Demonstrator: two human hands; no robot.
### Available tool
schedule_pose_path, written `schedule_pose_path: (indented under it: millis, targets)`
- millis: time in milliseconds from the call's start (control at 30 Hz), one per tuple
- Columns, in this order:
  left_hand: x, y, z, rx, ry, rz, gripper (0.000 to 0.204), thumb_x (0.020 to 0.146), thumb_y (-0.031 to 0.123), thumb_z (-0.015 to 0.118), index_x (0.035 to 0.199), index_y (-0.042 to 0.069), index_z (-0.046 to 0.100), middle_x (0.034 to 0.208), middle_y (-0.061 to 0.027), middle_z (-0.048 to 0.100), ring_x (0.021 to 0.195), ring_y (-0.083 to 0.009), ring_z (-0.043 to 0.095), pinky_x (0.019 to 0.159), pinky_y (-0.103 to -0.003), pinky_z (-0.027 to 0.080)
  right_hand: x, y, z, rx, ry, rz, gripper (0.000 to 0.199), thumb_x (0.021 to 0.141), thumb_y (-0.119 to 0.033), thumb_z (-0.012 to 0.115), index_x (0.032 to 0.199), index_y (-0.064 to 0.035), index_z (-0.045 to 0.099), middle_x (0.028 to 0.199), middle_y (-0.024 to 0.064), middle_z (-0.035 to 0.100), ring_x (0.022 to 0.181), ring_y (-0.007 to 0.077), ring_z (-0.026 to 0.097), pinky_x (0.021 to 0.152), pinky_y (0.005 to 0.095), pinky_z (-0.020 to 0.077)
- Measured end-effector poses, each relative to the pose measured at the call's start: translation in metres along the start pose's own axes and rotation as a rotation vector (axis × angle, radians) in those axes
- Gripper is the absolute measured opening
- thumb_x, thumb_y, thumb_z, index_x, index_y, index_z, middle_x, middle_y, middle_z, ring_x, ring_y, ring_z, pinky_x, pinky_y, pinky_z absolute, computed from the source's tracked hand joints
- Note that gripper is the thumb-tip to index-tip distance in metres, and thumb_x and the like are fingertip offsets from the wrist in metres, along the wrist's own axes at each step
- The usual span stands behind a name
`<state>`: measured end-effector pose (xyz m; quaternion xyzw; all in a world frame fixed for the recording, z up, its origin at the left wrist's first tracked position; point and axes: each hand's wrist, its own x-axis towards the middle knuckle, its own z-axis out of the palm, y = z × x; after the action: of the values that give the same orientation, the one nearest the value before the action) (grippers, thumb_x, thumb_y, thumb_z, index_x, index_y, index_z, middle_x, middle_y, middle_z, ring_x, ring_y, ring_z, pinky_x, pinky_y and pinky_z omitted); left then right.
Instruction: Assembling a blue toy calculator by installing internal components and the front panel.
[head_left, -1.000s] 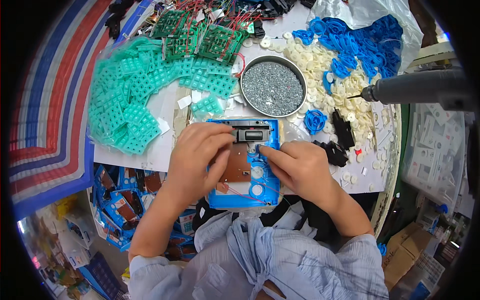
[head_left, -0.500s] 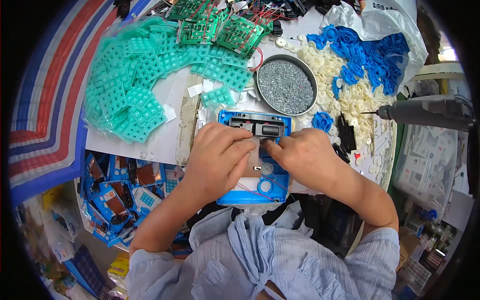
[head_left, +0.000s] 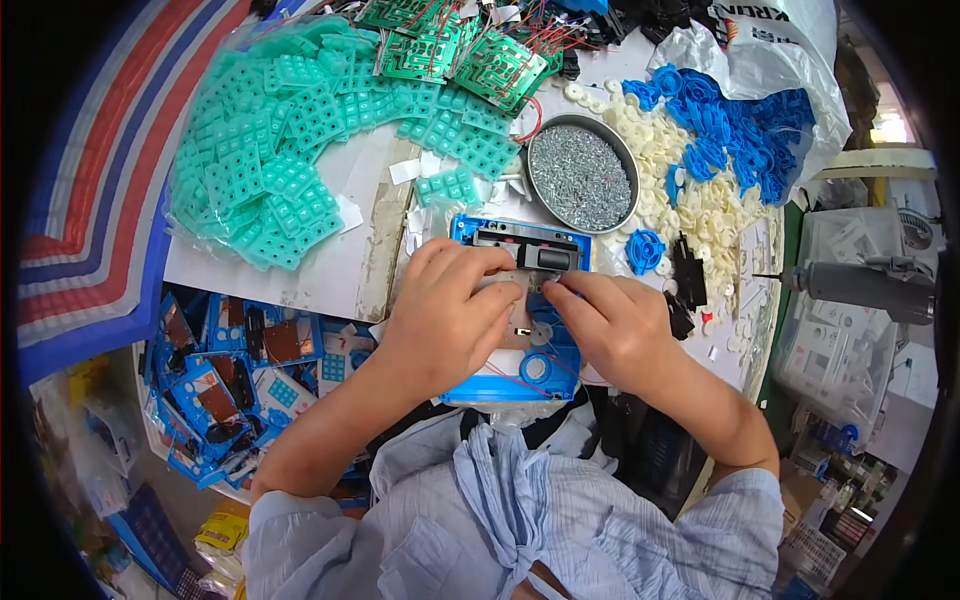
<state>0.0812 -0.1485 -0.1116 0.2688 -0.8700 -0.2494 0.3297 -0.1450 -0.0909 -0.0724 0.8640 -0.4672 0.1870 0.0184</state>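
Blue rectangular plastic case sits under black oblong plastic module. Left hand curled left of module, right hand bunched just below it; can't tell what either's gripping. Tip: brace case flat, light fingertip pressure imo.

Blue casing near grey screws

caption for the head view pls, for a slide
Left hand and right hand over an open blue casing, with a round metal tin and heaped turquoise keypads beyond.
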Motion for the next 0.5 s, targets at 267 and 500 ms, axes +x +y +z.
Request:
schedule_pose_path:
  millis: [267,500]
  targets:
    - [0.003,-0.001,0.002,-0.023,0.069,0.038,0.021,0.073,0.005,0.075,0.094,0.004,0.069,0.11,-0.011,0.062,0.092,-0.0306,0.06,0.088,-0.044,0.045,0.0,-0.007,0.019,-0.05,0.068,0.069,0.019,0.075,-0.013,0.068,0.092,-0.0047,0.068,0.083,0.004,0.063,0.063,0.0197,0.062,0.052,0.0353,0.0461]
    - [0.001,-0.001,0.004,-0.027,0.08,0.024,0.022,0.073,0.005,0.074,0.094,0.005,0.069,0.111,-0.0109,0.063,0.096,-0.0311,0.061,0.091,-0.045,0.044,0.002,-0.009,0.023,0.036,0.009,0.213,0.014,0.075,-0.01,0.074,0.087,-0.0101,0.067,0.073,0.0038,0.059,0.056,0.0229,0.061,0.049,0.0357,0.0462]
